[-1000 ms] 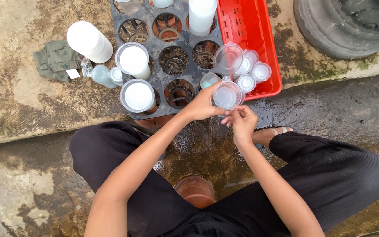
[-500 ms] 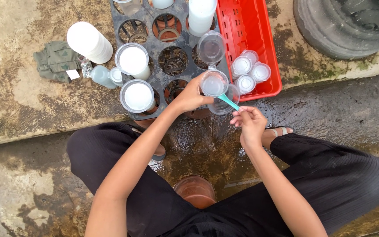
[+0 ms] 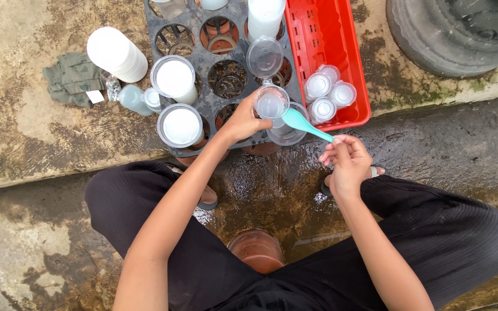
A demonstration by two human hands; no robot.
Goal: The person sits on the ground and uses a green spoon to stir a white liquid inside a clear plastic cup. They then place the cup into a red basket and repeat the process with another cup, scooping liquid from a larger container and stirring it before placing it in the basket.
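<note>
My left hand [image 3: 242, 121] grips a small clear plastic cup [image 3: 271, 104] over the near edge of a dark grey crate with round holes [image 3: 211, 103]. My right hand [image 3: 347, 159] pinches the handle of a turquoise plastic spoon [image 3: 305, 124], whose bowl rests at the cup's rim. Under the cup sits another clear cup [image 3: 286, 133], and one more empty clear cup [image 3: 264, 57] stands just beyond it on the crate. Two cups filled with white liquid [image 3: 175, 79] [image 3: 180, 126] stand in the crate to the left.
A red plastic basket [image 3: 329, 40] at the right of the crate holds three small lidded cups [image 3: 329, 92]. A white lid stack [image 3: 117, 54], a green cloth [image 3: 71, 79] and a small bottle [image 3: 134, 99] lie left. A dark tyre [image 3: 456, 31] sits top right; a brown pot [image 3: 257, 249] stands between my legs on wet concrete.
My left hand carried the clear cup up and left toward the crate. My right hand drew back to the right, and the turquoise spoon came into view pointing at the cup.
</note>
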